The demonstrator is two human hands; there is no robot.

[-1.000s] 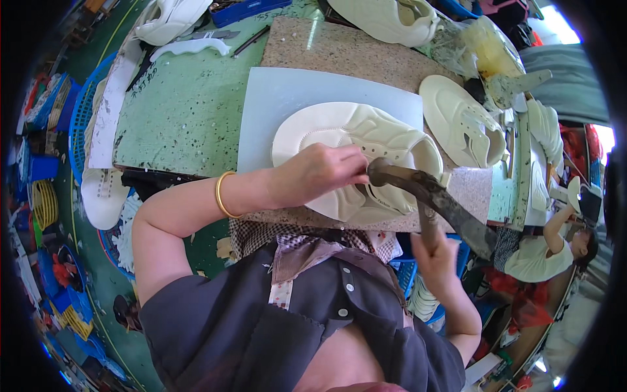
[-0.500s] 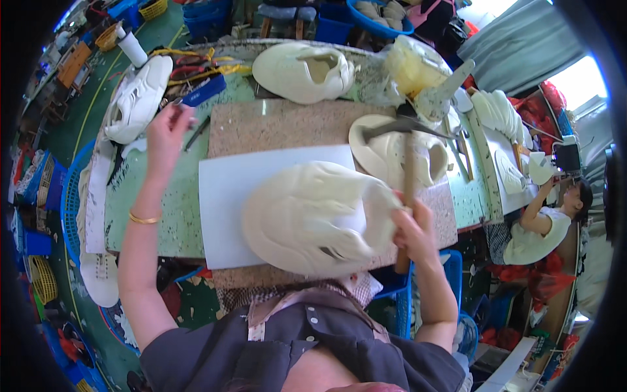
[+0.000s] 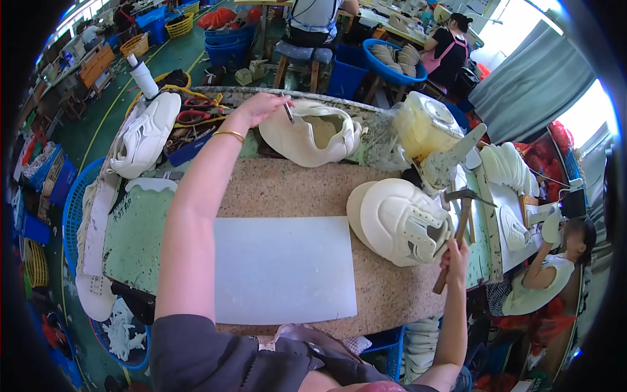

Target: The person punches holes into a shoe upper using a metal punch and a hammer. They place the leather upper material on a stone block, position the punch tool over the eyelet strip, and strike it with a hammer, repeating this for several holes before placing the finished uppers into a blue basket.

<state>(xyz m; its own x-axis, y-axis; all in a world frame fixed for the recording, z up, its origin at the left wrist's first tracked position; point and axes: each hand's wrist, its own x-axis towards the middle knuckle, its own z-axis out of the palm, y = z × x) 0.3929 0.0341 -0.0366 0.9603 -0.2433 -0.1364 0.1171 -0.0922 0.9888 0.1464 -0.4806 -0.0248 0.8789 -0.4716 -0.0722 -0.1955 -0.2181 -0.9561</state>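
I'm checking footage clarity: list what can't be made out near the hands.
Head view:
Middle of the hammer handle: covered by the right hand.
Tip of the slim tool at the left hand: too small to tell.
Lower pale shoe piece: mostly covered by the upper piece.

The left hand (image 3: 262, 108) holds a thin tool (image 3: 289, 114) by a white upper (image 3: 292, 142), the right hand (image 3: 456, 257) grips a hammer (image 3: 462, 224) beside stacked uppers (image 3: 390, 219), and a pale sheet (image 3: 284, 269) lies on the speckled slab (image 3: 287, 189)
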